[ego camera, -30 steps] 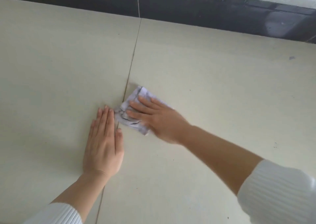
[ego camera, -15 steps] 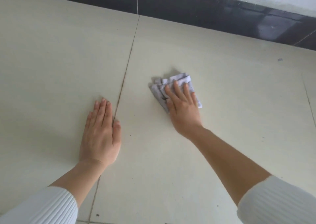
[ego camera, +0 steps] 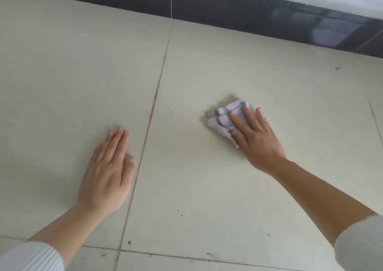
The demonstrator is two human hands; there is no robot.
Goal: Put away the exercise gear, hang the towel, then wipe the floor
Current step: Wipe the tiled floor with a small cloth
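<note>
We observe the right hand [ego camera: 257,138] laid flat on a crumpled pale lilac cloth [ego camera: 224,118], fingers straight and spread, pressing it to the floor [ego camera: 207,188] rather than clutching it. The cloth lies on the cream tile to the right of the long grout line [ego camera: 153,109], and its far and left parts show beyond the fingertips. The left hand [ego camera: 107,171] rests palm down on the neighbouring tile just left of that line, well apart from the cloth. Its fingers are extended and close together and hold nothing. Both forearms are bare below white ribbed sleeves [ego camera: 31,256]. Small dark specks [ego camera: 129,242] are noted on the near tiles. A dark skirting [ego camera: 228,11] runs along the far edge of the floor.
</note>
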